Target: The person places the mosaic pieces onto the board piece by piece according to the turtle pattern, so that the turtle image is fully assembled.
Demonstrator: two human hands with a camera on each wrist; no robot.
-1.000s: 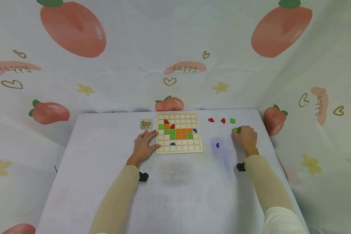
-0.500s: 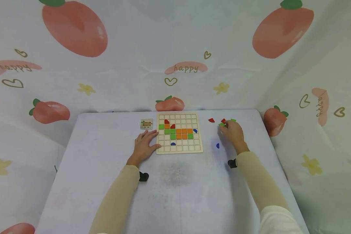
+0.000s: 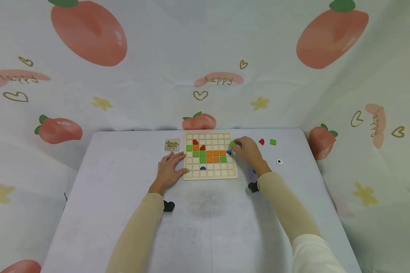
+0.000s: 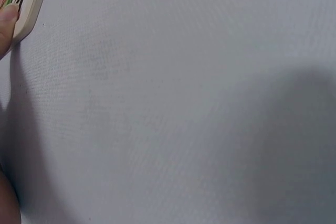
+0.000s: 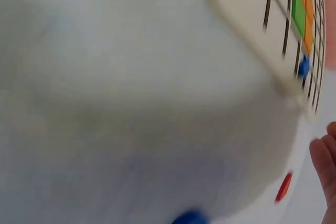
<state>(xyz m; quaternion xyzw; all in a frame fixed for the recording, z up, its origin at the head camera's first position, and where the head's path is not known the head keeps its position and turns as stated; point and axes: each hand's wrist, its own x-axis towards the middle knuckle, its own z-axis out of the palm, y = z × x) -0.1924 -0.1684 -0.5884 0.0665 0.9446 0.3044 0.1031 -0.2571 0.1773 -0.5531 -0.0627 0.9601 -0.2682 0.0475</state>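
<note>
A square wooden grid board point(image 3: 210, 177) lies at the back of the table, several green, orange, red and blue tiles set in its cells. My left hand point(image 3: 168, 170) rests against its left side, fingers spread; in the left wrist view the thumb point(image 4: 7, 22) lies on the board's corner. Over the right edge, my right hand point(image 3: 249, 149) pinches a green square tile point(image 3: 233, 143) between thumb and fingers. That tile does not show in the right wrist view, where the fingertips point(image 5: 321, 156) are beyond the board's corner.
A small pattern card point(image 3: 172, 144) lies left of the board. To the right are a red quarter-round tile point(image 3: 261, 141), a green square point(image 3: 273, 142) and a white disc with a black dot point(image 3: 279, 162). A blue half-round point(image 3: 254, 171) is partly hidden by the right wrist.
My right hand has carried the green tile left from the table's right side to the board's edge. The white disc has come into sight. My left hand has stayed in place.
</note>
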